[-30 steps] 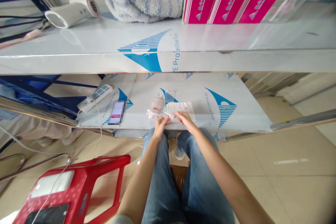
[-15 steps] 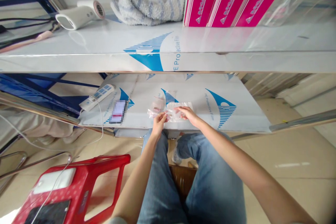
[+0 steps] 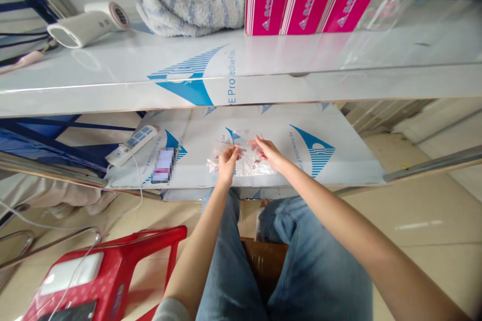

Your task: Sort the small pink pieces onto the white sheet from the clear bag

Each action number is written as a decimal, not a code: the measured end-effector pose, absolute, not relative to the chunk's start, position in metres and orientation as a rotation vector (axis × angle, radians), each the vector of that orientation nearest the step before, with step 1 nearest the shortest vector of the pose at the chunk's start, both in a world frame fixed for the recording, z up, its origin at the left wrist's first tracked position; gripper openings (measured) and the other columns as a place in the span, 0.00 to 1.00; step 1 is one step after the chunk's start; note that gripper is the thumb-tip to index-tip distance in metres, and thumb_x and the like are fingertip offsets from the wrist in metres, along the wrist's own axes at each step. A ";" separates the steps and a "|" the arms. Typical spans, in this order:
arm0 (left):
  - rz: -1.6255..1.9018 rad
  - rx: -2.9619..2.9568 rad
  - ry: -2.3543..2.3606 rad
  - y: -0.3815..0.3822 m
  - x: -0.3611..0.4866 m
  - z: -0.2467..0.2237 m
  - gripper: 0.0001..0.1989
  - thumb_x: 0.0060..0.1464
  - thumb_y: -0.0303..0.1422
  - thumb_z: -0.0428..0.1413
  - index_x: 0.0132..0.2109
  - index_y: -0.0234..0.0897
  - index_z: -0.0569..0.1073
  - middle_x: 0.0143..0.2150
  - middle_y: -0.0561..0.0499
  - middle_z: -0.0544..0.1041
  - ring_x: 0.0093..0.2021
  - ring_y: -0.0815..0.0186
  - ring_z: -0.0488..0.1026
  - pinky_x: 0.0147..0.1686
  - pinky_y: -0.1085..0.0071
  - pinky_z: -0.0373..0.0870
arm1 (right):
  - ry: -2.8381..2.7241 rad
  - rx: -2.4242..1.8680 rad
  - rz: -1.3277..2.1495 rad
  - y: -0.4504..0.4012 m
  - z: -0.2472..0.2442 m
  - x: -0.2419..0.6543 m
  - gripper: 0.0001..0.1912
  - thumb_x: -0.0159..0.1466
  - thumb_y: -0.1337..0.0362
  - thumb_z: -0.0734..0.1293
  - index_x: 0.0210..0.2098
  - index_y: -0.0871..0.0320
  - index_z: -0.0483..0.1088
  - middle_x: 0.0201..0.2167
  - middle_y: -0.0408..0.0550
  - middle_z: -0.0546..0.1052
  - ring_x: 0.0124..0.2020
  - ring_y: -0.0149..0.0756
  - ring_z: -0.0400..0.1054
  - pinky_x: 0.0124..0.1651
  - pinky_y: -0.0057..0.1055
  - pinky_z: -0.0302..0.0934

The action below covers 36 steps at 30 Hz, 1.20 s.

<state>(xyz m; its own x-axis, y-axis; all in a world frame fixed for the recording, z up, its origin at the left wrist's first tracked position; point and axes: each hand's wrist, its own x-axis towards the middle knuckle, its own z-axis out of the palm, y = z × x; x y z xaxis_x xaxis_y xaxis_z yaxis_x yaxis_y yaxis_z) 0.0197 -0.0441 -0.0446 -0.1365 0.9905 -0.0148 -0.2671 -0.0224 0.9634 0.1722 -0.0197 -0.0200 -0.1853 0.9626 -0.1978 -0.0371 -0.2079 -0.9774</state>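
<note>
Fingers of the left hand [image 3: 235, 151] pinch together on the edge of a clear plastic bag [image 3: 256, 168], while fingers of the right hand [image 3: 259, 143] reach just above it, their grip unclear, the bag lying crumpled on a white protective-film sheet [image 3: 199, 130]

Faded blue jeans [image 3: 316, 266] and a pale grey sleeve [image 3: 169, 310] are worn, with the left hand [image 3: 228, 163] and right hand [image 3: 269, 154] bare.
</note>
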 end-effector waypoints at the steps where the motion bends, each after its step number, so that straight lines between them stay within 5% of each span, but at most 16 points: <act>1: 1.450 0.935 1.102 -0.042 0.021 -0.044 0.14 0.47 0.40 0.58 0.38 0.35 0.72 0.30 0.52 0.74 0.29 0.73 0.69 0.31 0.76 0.64 | -1.172 -1.225 1.534 -0.018 -0.023 0.171 0.28 0.56 0.41 0.61 0.36 0.59 0.75 0.27 0.46 0.71 0.16 0.21 0.46 0.16 0.24 0.38; 13: 1.528 1.118 1.241 -0.045 0.015 0.000 0.14 0.50 0.43 0.54 0.31 0.36 0.71 0.27 0.52 0.72 0.27 0.72 0.68 0.31 0.75 0.65 | -0.931 -0.988 1.776 -0.007 -0.023 0.156 0.31 0.55 0.39 0.60 0.42 0.57 0.72 0.17 0.40 0.64 0.14 0.23 0.47 0.15 0.24 0.39; 21: 1.421 1.278 1.248 -0.033 0.016 0.028 0.13 0.49 0.41 0.55 0.35 0.37 0.74 0.32 0.51 0.74 0.27 0.72 0.68 0.29 0.75 0.64 | -0.850 -0.857 1.805 0.000 -0.012 0.162 0.26 0.59 0.42 0.58 0.46 0.53 0.70 0.23 0.41 0.68 0.15 0.23 0.47 0.14 0.24 0.39; 36: 1.334 1.270 1.263 0.007 0.020 0.049 0.12 0.46 0.39 0.58 0.34 0.35 0.71 0.26 0.52 0.74 0.24 0.72 0.68 0.26 0.76 0.63 | -0.855 -0.833 1.740 0.020 0.005 0.154 0.23 0.60 0.44 0.57 0.44 0.52 0.68 0.17 0.38 0.57 0.16 0.25 0.45 0.16 0.24 0.37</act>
<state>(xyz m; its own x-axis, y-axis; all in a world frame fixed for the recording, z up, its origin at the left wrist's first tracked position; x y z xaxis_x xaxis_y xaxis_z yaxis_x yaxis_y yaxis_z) 0.0196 0.0070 0.0489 -0.0927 0.9904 0.1029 0.0487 -0.0987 0.9939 0.1535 0.0195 0.0049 -0.2780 0.9496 -0.1450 -0.4655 -0.2652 -0.8443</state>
